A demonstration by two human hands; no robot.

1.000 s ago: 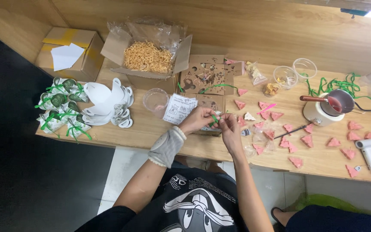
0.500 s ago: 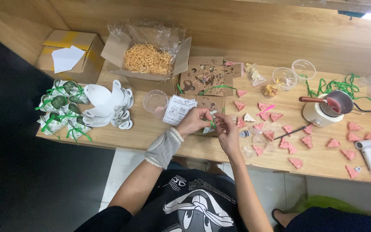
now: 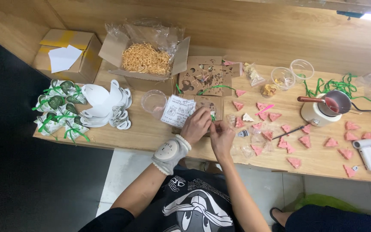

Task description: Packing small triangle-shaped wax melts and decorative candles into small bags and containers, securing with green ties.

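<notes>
My left hand (image 3: 196, 124) and my right hand (image 3: 221, 134) meet at the front of the wooden table (image 3: 151, 133), fingers pinched together on a small packet with a green ribbon (image 3: 212, 117). The packet is mostly hidden by my fingers. A white printed card (image 3: 177, 111) lies just left of my left hand. A grey wrist brace covers my left wrist. Many pink triangle pieces (image 3: 275, 129) lie scattered to the right of my hands.
An open box of straw-like filler (image 3: 146, 58) and a brown punched cardboard sheet (image 3: 202, 77) lie behind. White cut shapes (image 3: 106, 105) and green-ribboned packets (image 3: 59, 111) sit left. A small melting pot (image 3: 325, 107), clear cups (image 3: 283, 77) and a white handheld tool (image 3: 367, 154) stand right.
My hands have stayed at the same spot on the small packet; the fingers shifted only slightly.
</notes>
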